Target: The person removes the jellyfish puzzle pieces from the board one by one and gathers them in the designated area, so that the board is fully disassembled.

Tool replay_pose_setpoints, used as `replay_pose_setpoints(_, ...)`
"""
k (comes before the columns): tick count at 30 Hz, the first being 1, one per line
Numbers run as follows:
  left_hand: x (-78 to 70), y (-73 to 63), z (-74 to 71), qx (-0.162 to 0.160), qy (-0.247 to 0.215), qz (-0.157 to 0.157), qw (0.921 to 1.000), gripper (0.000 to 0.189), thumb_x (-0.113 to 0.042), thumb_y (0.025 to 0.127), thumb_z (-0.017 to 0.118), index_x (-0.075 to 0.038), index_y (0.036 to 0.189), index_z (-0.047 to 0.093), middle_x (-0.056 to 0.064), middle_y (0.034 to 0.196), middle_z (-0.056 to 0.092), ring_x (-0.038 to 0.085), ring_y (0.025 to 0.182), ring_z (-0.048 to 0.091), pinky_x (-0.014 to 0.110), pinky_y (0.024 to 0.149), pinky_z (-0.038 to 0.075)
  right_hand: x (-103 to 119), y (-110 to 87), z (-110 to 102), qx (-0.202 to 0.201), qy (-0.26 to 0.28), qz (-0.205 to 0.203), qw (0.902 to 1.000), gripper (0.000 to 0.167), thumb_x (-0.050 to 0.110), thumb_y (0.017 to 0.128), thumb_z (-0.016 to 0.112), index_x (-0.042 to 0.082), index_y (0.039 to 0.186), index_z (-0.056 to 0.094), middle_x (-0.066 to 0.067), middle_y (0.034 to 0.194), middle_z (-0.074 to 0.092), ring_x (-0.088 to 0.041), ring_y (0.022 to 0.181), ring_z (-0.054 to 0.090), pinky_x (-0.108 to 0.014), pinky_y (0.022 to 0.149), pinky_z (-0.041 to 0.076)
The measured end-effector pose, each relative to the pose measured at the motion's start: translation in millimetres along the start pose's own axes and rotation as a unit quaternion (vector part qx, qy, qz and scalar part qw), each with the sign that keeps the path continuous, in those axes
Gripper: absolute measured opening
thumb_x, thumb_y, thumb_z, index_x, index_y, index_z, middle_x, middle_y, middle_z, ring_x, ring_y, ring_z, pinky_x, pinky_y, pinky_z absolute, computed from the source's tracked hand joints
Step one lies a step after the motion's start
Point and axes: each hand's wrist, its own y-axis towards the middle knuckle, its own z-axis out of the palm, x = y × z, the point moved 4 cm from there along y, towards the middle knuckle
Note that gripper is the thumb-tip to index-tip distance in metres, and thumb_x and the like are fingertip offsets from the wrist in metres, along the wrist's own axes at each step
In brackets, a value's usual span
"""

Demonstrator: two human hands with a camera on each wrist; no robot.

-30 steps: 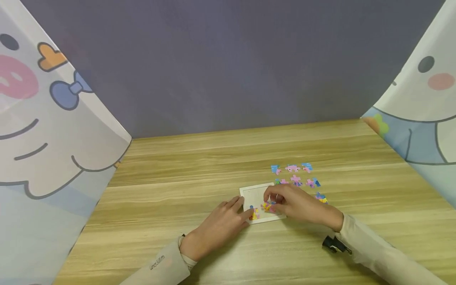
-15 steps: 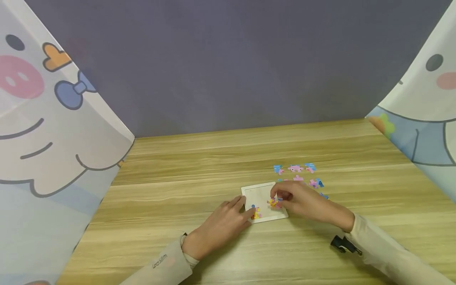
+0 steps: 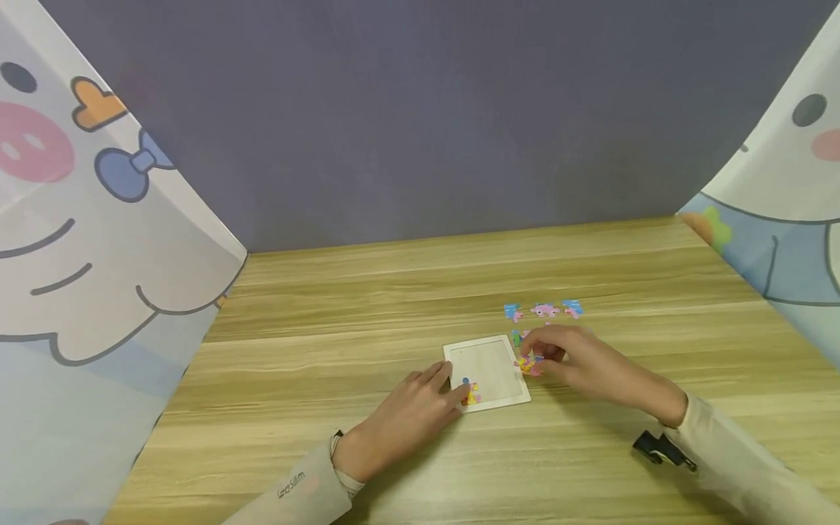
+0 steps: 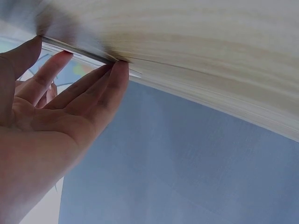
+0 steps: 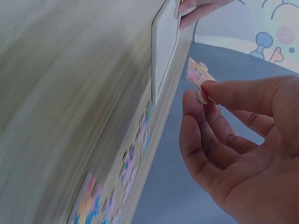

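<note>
My left hand (image 3: 408,410) rests on the left side of a square white puzzle tray (image 3: 482,341), its fingertips along the edge. One finger touches a yellow and pink puzzle piece (image 3: 472,396) in the tray's near left corner. In the left wrist view the left hand (image 4: 70,112) reaches the thin tray edge with fairly straight fingers. My right hand (image 3: 584,364) pinches another puzzle piece (image 5: 197,72) between thumb and index finger, just beyond the tray's right edge. This piece shows yellow and pink, raised off the table in the right wrist view.
Several loose jigsaw pieces (image 3: 544,310) lie in rows beyond and right of the tray, partly hidden by the right hand. They rest on a wood-grain table (image 3: 341,306). A dark grey panel (image 3: 446,131) stands behind, with cartoon-printed panels (image 3: 98,240) at the sides.
The right hand has moved right with its puzzle piece, from over the tray to past its right edge. The left hand stays on the tray.
</note>
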Motion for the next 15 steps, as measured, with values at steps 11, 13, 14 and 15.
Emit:
replay_pose_setpoints(11,1.3,-1.3,-3.4,0.0,-0.01,-0.002,1.0,0.036,-0.034,0.098,0.065,-0.019,0.131,0.066,0.019,0.13,0.061,0.031,0.119,0.062,0.039,0.089,0.055,-8.6,-0.4,-13.1,-0.01,-0.029,0.014,0.9994,0.027,-0.008,0.082,0.074,0.011,0.101,0.069,0.01,0.084,0.063,-0.002,0.076,0.057,-0.023,0.068,0.053)
replay_pose_setpoints(13,1.4,-0.9,-3.7,-0.006,-0.009,0.001,0.9999,0.035,-0.033,0.097,0.065,-0.02,0.13,0.067,0.019,0.129,0.061,0.031,0.118,0.062,0.039,0.089,0.056,-9.8,-0.9,-14.3,-0.006,-0.028,0.019,0.9994,0.027,-0.007,0.082,0.074,0.011,0.101,0.069,0.01,0.084,0.063,-0.002,0.075,0.057,-0.023,0.068,0.052)
replay_pose_setpoints(14,1.5,-0.8,-3.6,-0.007,-0.009,0.003,0.9999,0.035,-0.033,0.097,0.065,-0.02,0.13,0.067,0.019,0.128,0.061,0.031,0.118,0.063,0.039,0.088,0.056,-10.7,-1.4,-14.8,-0.004,-0.029,0.022,0.9993,0.026,-0.007,0.082,0.074,0.011,0.101,0.069,0.01,0.084,0.063,-0.002,0.074,0.056,-0.023,0.067,0.052)
replay_pose_setpoints(15,1.5,-0.8,-3.5,-0.009,-0.01,0.004,0.9999,0.035,-0.033,0.097,0.066,-0.02,0.129,0.067,0.019,0.128,0.061,0.031,0.117,0.063,0.039,0.088,0.056,-11.8,-1.7,-15.1,-0.001,-0.03,0.025,0.9992,0.026,-0.007,0.082,0.075,0.011,0.1,0.069,0.01,0.083,0.063,-0.002,0.074,0.056,-0.023,0.067,0.052)
